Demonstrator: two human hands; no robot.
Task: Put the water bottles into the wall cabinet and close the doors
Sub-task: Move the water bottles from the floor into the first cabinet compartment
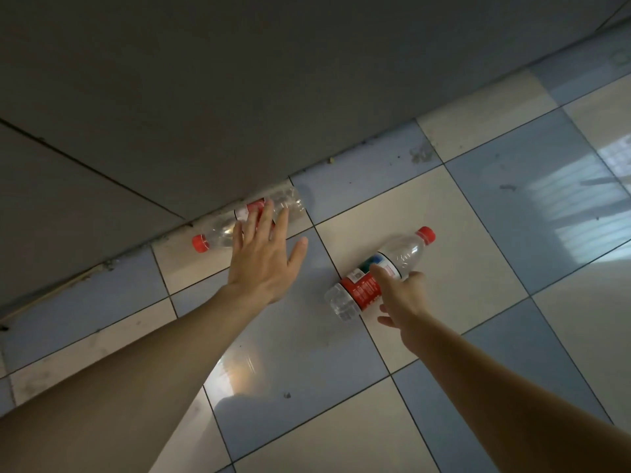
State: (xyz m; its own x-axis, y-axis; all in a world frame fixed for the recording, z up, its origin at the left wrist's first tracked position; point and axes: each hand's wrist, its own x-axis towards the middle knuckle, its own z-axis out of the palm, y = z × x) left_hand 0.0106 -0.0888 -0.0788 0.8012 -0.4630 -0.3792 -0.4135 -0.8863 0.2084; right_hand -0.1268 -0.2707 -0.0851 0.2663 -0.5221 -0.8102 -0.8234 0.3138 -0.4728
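Observation:
Two clear plastic water bottles with red caps and red labels lie on the tiled floor. The far bottle (222,230) rests along the foot of the grey wall, cap pointing left. My left hand (263,257) reaches over it with straight, spread fingers that cover its label; whether they touch it is unclear. The near bottle (379,274) lies diagonally on a white tile, cap toward the upper right. My right hand (399,295) is on its label, forefinger laid across the top and thumb spread below. No cabinet is in view.
A grey wall (170,114) fills the upper left and meets the floor along a dirty diagonal seam. The floor (495,186) is a checker of white and pale blue tiles, with bright window reflections at the right and near the middle.

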